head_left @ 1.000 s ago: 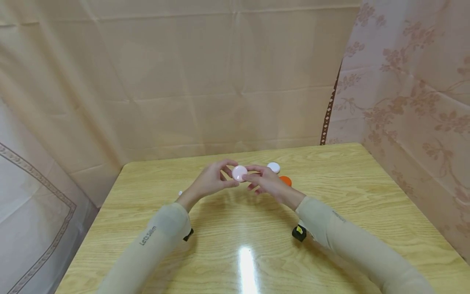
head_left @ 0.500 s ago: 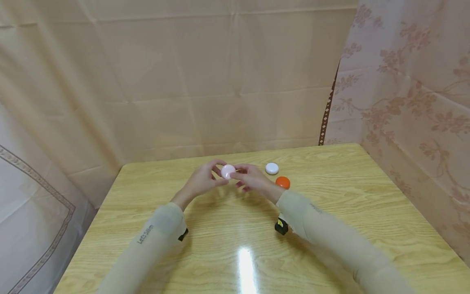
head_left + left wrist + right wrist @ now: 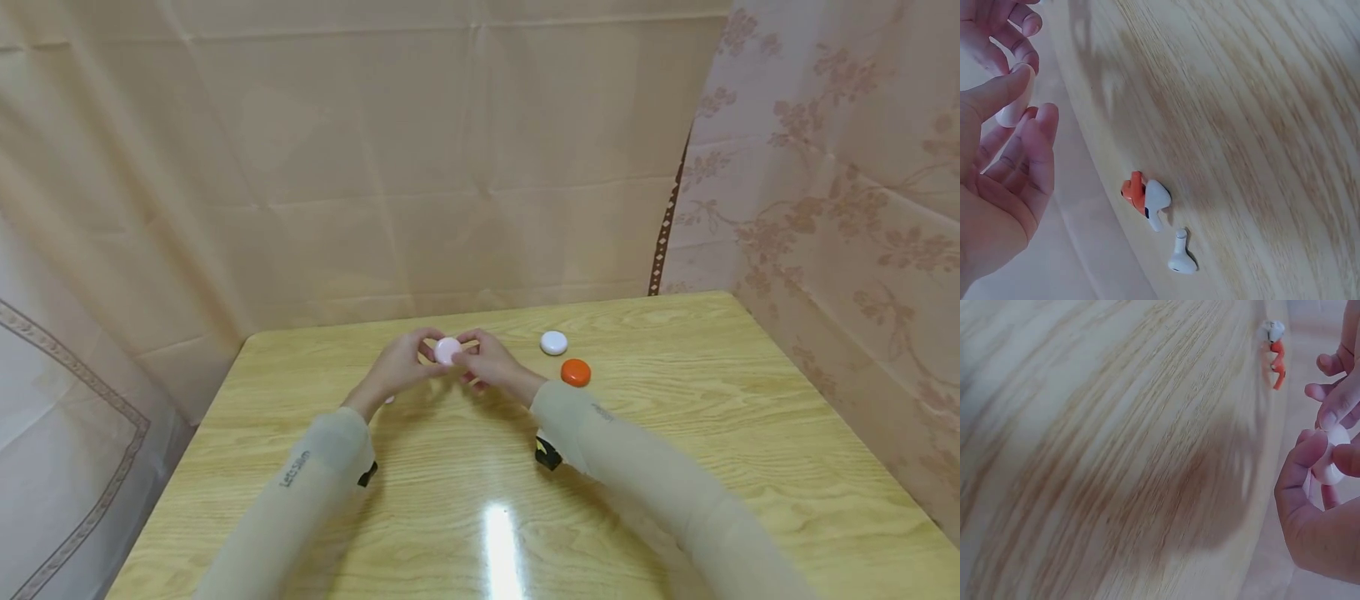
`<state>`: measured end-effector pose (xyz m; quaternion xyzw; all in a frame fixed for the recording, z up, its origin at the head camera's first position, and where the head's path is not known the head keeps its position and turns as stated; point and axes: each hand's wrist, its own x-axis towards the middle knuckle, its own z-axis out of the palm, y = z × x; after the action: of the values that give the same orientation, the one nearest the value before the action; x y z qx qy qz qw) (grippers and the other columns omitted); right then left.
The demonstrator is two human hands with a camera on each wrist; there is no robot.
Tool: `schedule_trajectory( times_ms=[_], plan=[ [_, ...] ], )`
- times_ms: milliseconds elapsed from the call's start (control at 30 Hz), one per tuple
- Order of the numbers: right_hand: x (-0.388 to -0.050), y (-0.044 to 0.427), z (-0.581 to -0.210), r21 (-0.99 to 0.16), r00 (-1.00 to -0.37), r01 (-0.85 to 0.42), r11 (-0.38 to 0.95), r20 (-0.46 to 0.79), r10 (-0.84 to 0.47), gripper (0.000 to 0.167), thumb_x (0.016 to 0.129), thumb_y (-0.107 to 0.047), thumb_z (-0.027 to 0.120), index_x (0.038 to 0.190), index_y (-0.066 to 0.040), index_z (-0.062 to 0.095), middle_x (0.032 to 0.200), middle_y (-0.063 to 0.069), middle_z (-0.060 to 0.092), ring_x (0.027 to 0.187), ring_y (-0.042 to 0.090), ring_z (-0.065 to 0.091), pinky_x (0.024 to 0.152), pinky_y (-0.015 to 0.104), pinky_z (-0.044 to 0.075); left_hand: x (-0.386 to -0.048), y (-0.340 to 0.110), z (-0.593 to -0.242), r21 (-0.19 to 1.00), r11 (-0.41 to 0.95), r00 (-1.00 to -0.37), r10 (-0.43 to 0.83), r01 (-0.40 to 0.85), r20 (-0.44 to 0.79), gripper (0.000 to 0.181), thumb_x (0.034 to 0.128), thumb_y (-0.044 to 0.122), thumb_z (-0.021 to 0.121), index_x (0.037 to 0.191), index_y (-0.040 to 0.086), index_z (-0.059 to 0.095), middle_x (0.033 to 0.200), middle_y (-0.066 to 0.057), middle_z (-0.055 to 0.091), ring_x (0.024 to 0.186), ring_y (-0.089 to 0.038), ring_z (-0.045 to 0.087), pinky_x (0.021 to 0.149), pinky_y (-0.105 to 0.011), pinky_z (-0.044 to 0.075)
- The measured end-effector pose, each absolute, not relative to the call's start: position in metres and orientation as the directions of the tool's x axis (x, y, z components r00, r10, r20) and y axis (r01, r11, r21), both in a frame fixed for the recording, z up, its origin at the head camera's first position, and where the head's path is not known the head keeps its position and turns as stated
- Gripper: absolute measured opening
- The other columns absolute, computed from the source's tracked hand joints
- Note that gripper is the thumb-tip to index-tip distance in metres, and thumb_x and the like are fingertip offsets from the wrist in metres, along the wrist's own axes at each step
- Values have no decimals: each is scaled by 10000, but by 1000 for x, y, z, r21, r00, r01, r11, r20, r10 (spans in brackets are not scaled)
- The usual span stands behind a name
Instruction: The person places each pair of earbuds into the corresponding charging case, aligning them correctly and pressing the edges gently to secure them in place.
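A glossy pale pink round earbud case (image 3: 447, 351) is held above the far part of the table by both hands. My left hand (image 3: 405, 364) pinches its left side between thumb and fingers, and my right hand (image 3: 491, 365) pinches its right side. The case looks closed in the left wrist view. Below the hands, an orange earbud (image 3: 1137, 192) lies against a white earbud (image 3: 1157, 197), with another white earbud (image 3: 1182, 255) apart from them. The right wrist view also catches orange pieces (image 3: 1277, 365) near the table edge.
Right of the hands, a white round case (image 3: 553, 342) and an orange round case (image 3: 575, 372) rest on the wooden table (image 3: 675, 433). A beige curtain (image 3: 337, 167) hangs behind the far edge; a floral curtain (image 3: 847, 208) stands at the right.
Both hands have moved left together with the pink earbud case. The orange case, earlier partly behind the right arm, now shows fully.
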<state>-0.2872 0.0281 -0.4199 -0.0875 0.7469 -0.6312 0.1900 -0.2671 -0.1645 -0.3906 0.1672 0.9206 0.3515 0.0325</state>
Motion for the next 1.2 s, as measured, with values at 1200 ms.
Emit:
schedule_trajectory(
  times_ms=[1200],
  plan=[
    [-307,9,-434,-692,-896,-361,626,70,-439,342,887,-15,730,1223,23,684,982,112,705,867,172,637,762,263,503,-285,-170,-409,516,823,-953,299,235,-41,493,844,131,841,1257,-51,643,903,-102,735,842,-218,684,787,-405,532]
  ],
)
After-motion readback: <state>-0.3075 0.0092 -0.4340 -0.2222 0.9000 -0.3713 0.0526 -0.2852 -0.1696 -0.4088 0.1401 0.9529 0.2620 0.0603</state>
